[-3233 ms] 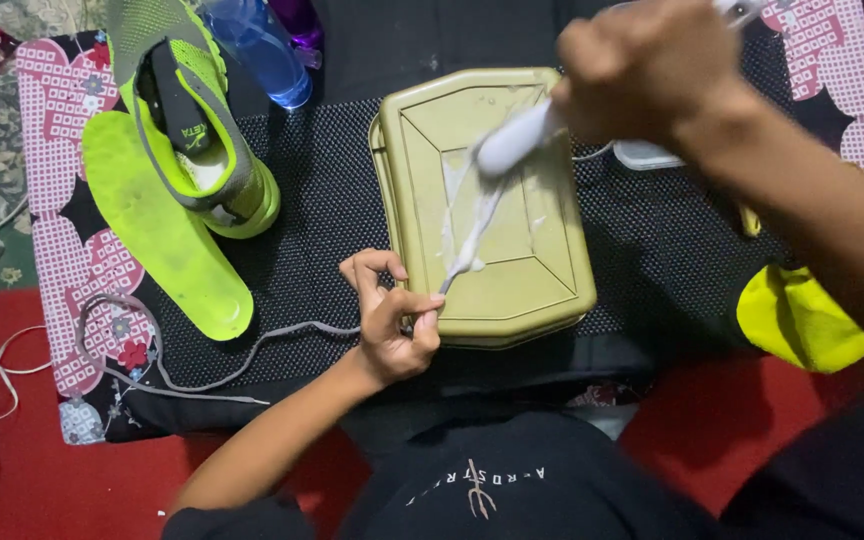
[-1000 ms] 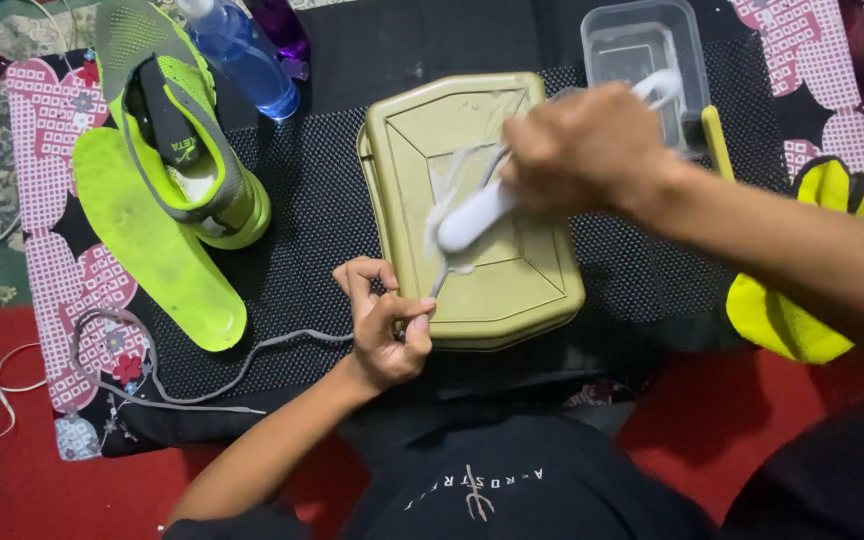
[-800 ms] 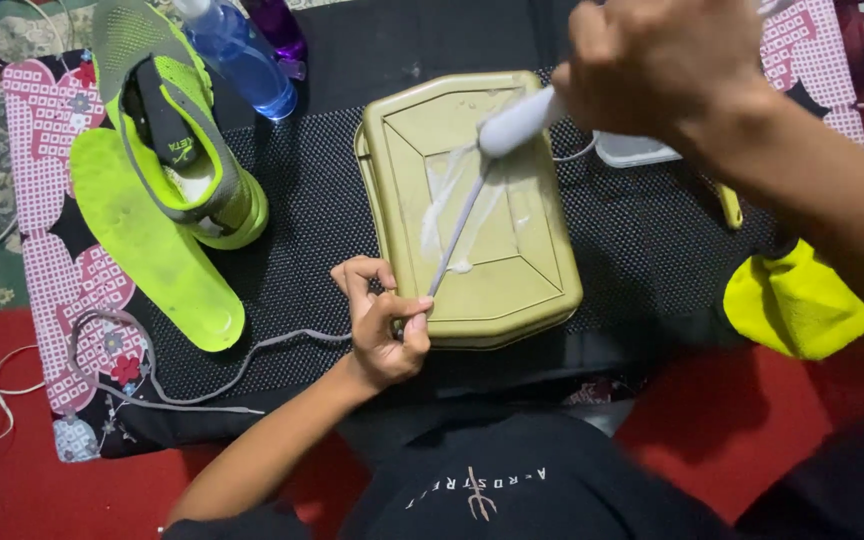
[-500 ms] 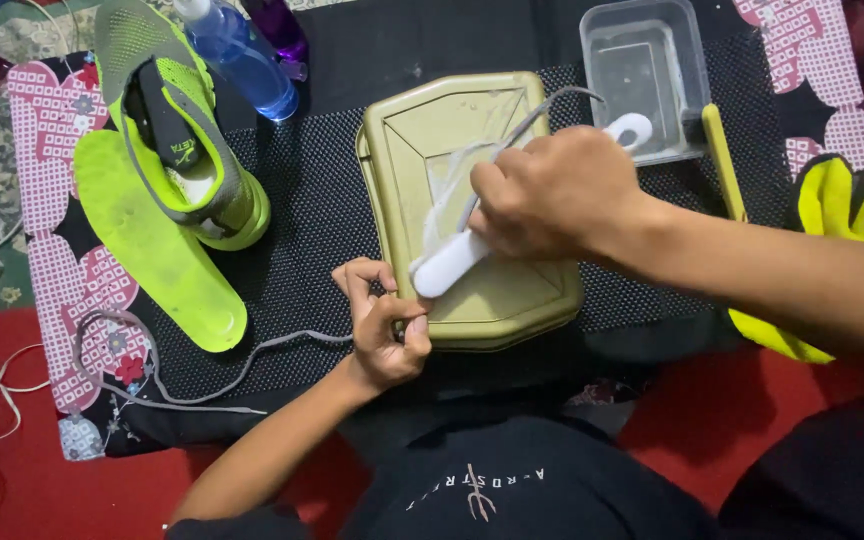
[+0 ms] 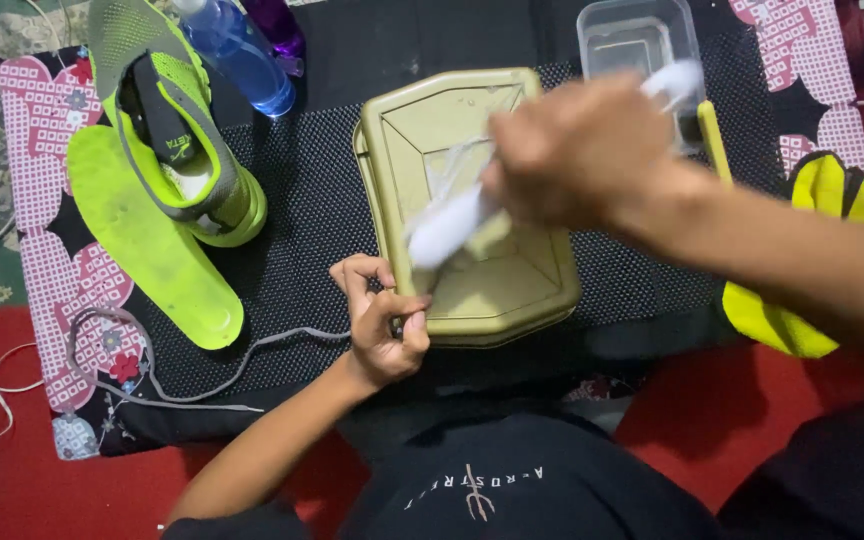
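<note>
The left hand [image 5: 384, 330] pinches one end of a lace [image 5: 452, 165] at the near edge of the tan tub [image 5: 512, 290], so it stays flat. The right hand [image 5: 577, 150] is closed tight on a white brush [image 5: 447, 225] over it. A green shoe [image 5: 187, 150] and insole [image 5: 147, 240] lie left, a clear box [image 5: 632, 35] far right.
</note>
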